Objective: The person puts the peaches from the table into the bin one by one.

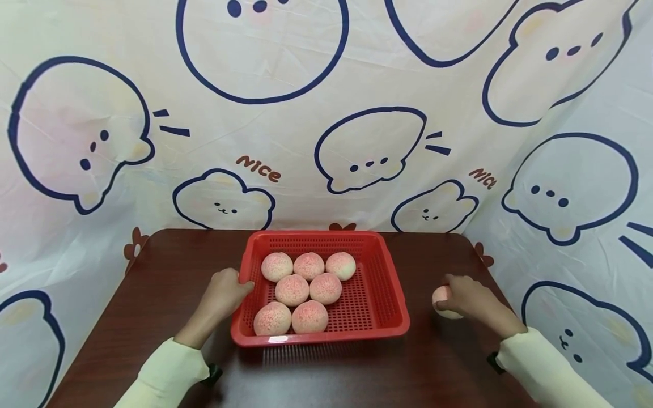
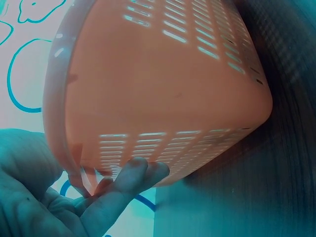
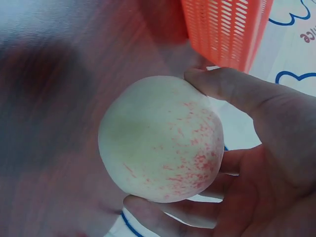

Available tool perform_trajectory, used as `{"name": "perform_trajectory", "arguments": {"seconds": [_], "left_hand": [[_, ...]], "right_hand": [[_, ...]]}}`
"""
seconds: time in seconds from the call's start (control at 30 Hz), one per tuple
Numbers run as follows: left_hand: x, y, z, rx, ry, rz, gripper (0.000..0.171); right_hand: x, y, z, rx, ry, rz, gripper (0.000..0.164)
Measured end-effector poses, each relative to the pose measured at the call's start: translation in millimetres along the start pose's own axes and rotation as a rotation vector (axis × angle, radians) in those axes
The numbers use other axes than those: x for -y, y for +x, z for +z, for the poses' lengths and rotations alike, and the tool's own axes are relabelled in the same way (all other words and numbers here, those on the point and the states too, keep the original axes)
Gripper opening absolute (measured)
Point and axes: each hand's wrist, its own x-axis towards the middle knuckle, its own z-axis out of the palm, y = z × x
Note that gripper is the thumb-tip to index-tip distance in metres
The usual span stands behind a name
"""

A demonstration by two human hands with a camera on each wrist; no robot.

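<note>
A red plastic basket [image 1: 326,340] with slotted walls sits on the table and holds several round, pale peaches [image 1: 292,290] with pink speckles. They fill its left and middle parts. My left hand [image 1: 224,296] grips the basket's left rim, thumb over the edge; in the left wrist view its fingers [image 2: 131,173] lie against the outer slotted wall. To the right of the basket, my right hand [image 1: 468,297] holds one more peach [image 3: 160,140] between thumb and fingers. That peach is partly covered by the hand in the head view, low over the table.
The dark brown wooden table [image 1: 326,379] reaches back to a hanging white cloth [image 1: 296,136] printed with blue cartoon outlines. More of this cloth hangs along the left and right sides. Bare tabletop lies between the basket and my right hand.
</note>
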Motion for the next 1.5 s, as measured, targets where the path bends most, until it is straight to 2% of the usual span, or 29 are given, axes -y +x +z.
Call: {"name": "perform_trajectory", "arguments": {"seconds": [0.2, 0.37, 0.47, 0.67, 0.97, 1.13, 1.5], "left_hand": [[-1.9, 0.0, -0.4, 0.001, 0.001, -0.002, 0.023], [-1.9, -0.9, -1.0, 0.000, -0.009, -0.005, 0.024], [-1.5, -1.3, -0.7, 0.002, -0.013, -0.003, 0.024], [0.1, -1.9, 1.0, 0.002, -0.011, -0.007, 0.024], [-1.2, -2.7, -0.4, -0.010, -0.003, -0.010, 0.024], [-1.8, -2.6, -0.5, -0.003, -0.004, 0.000, 0.023], [-1.2, -2.8, -0.5, -0.010, -0.002, 0.006, 0.023]], "right_hand": [[13.3, 2.0, -10.3, -0.054, 0.022, -0.038, 0.058], [28.1, 3.5, -20.9, -0.087, 0.033, -0.063, 0.058], [37.1, 4.0, -25.6, -0.094, 0.051, -0.084, 0.058], [56.2, 4.0, -31.0, -0.096, 0.082, -0.116, 0.046], [88.6, 5.8, -38.7, -0.099, 0.080, -0.125, 0.062], [102.4, 7.7, -39.5, -0.082, 0.083, -0.133, 0.061], [127.3, 8.6, -39.0, -0.066, 0.180, -0.215, 0.057]]}}
